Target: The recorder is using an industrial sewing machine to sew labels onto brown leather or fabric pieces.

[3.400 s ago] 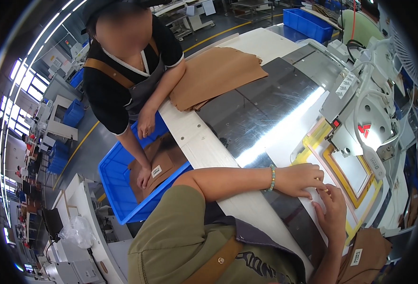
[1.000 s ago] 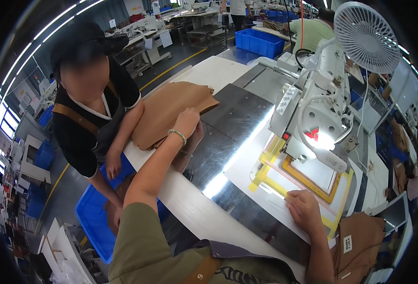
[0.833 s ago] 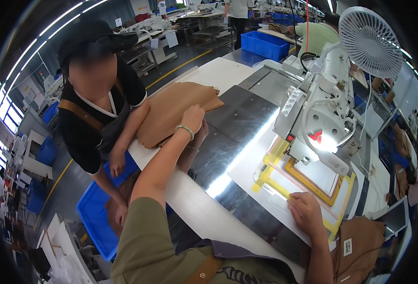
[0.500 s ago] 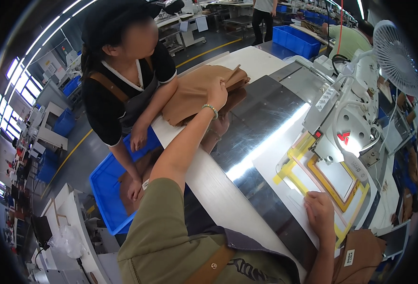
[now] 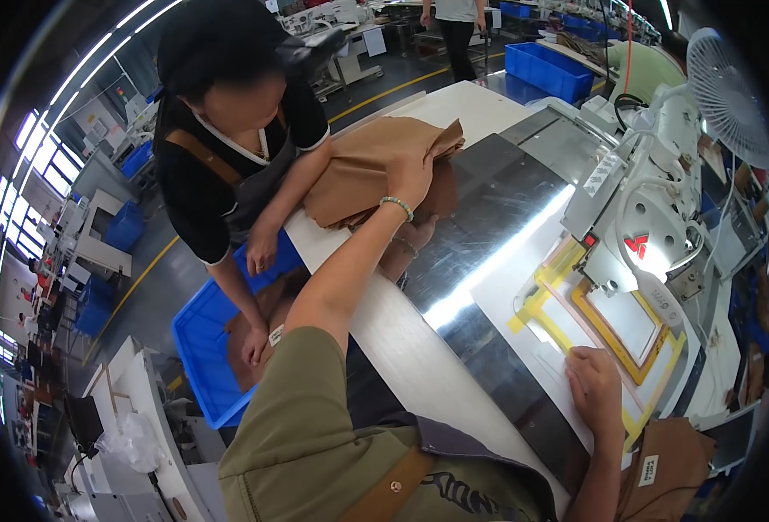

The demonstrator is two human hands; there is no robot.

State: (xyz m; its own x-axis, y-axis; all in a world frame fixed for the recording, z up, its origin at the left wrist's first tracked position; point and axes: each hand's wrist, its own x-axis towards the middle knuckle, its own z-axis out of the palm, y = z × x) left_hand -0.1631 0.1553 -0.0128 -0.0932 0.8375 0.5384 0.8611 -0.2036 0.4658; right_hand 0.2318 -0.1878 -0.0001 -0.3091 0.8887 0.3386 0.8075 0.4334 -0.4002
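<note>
White, flat surface (image 5: pixel 393 339) carried brown, flexible sheets (image 5: pixel 350 170). Left hand (image 5: pixel 409 180), grip hidden, seemingly separated them; right hand (image 5: pixel 595 383) curled, contents unclear; pinching seemed needed.

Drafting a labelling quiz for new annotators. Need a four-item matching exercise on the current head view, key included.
1. Left hand
2. Right hand
3. Co-worker's lower hand
4. White round fan

A. Down inside the blue plastic bin
B. At the upper right, near the white sewing machine head
C. At the edge of the yellow-taped template
D. At the stack of brown cut pieces

Pairs: 1-D, 2-C, 3-A, 4-B
</note>
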